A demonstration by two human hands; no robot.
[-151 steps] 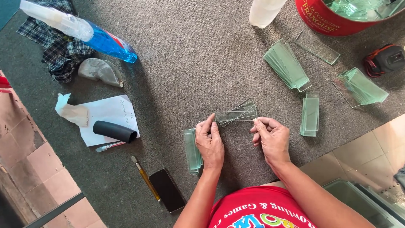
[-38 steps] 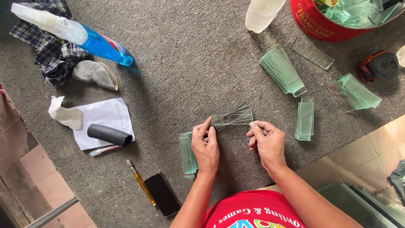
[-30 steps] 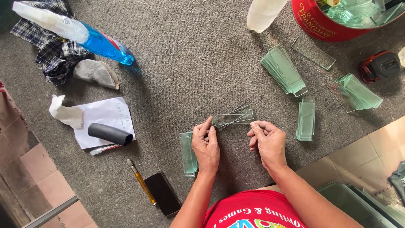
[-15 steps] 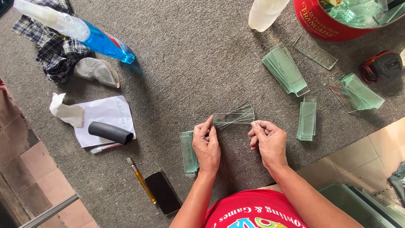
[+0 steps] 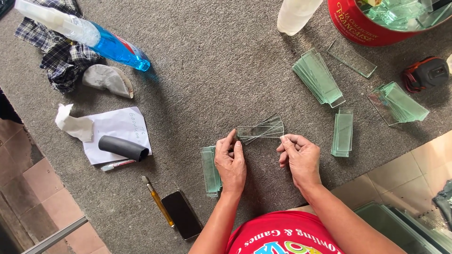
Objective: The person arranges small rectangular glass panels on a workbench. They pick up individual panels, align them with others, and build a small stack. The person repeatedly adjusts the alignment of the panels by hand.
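A small fanned stack of clear glass strips [image 5: 261, 130] lies on the grey carpet [image 5: 212, 84] in front of me. My left hand [image 5: 230, 162] pinches its left end, thumb and forefinger on the glass. On the other side, my right hand [image 5: 300, 157] holds the stack's right end with its fingertips. A second short pile of glass strips [image 5: 210, 170] lies just left of my left hand, close to the wrist.
More glass stacks lie at right [image 5: 343, 131], upper middle [image 5: 319, 76] and far right [image 5: 398, 102]. A red tin [image 5: 362, 28] holds glass offcuts. A tape measure [image 5: 426, 73], spray bottle [image 5: 89, 37], cloth, paper, black tube [image 5: 123, 148], phone [image 5: 182, 214] and glass cutter [image 5: 157, 206] surround me.
Both hands stay on the ends of the fanned glass strips. Only the view shifts slightly; nothing is picked up or let go.
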